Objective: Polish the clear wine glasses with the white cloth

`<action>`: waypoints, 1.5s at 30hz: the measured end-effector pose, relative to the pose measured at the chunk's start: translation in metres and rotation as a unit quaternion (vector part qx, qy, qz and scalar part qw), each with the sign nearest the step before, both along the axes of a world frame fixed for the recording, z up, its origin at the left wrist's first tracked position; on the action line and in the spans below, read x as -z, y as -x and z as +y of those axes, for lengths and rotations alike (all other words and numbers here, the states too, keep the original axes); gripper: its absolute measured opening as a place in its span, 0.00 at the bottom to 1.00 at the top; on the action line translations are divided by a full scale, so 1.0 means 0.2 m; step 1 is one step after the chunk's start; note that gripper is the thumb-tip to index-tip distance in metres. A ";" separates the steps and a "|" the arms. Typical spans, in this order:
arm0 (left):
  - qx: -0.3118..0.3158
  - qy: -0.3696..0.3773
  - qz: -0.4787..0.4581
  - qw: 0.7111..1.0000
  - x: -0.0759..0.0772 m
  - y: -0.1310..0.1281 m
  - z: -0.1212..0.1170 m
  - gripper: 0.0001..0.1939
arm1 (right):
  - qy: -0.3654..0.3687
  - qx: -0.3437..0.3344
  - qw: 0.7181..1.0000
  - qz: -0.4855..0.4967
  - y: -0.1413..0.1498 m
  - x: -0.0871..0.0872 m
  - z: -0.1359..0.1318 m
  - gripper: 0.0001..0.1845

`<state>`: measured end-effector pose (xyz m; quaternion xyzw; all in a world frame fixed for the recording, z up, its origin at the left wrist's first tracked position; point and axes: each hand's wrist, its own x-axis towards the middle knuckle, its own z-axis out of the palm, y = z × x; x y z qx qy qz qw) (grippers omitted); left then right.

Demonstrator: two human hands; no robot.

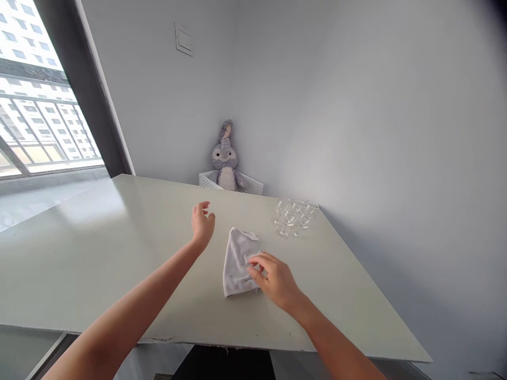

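My left hand [203, 224] is raised over the table, its fingers curled and the thumb apart, with nothing in it. My right hand [277, 279] hovers at the right edge of a folded pale grey-white cloth [236, 264], which lies on the table. A gap shows between that thumb and the bent fingers, and I make out nothing held there. Whether the fingertips touch the cloth cannot be seen clearly. Several clear stemmed glasses [290, 217] stand grouped behind and to the right of the cloth.
The pale glossy table [158, 295] has its near edge in front of me and its right edge by the wall. Beyond the far edge, a grey plush toy [225, 158] sits in a white perforated basket [208, 180]. A window [43, 105] is at left.
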<state>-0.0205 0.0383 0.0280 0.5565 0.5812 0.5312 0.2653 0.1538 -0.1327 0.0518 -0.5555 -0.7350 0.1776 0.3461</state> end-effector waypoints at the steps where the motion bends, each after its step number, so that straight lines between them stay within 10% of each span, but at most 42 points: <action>1: 0.025 -0.012 0.047 0.998 0.03 0.00 -0.05 0.17 | 0.007 0.025 1.000 0.001 -0.04 0.05 0.05 0.12; 6: 0.333 -0.036 0.305 0.892 0.24 -0.17 -0.38 0.22 | 0.033 0.115 0.992 0.035 -0.23 0.32 0.25 0.15; 9: 0.362 -0.080 0.376 0.849 0.34 -0.27 -0.44 0.28 | 0.024 0.155 0.983 0.095 -0.27 0.40 0.28 0.15; 19: 0.368 -0.017 0.472 0.801 0.34 -0.29 0.17 0.43 | 0.063 0.173 0.971 0.152 -0.26 0.40 0.24 0.17; 24: 0.252 0.079 0.518 0.814 0.28 0.00 0.50 0.42 | 0.080 0.170 0.970 0.155 -0.26 0.40 0.24 0.16; 30: 0.115 0.156 0.526 0.828 0.24 0.64 0.71 0.40 | 0.090 0.165 0.971 0.148 -0.27 0.41 0.24 0.14; 38: -0.110 0.292 0.505 0.805 0.24 1.48 0.58 0.39 | 0.063 0.161 0.980 0.099 -0.27 0.42 0.24 0.16; 45: -0.129 0.297 0.491 0.809 0.23 1.51 0.38 0.40 | 0.061 0.155 0.985 0.043 -0.25 0.41 0.25 0.16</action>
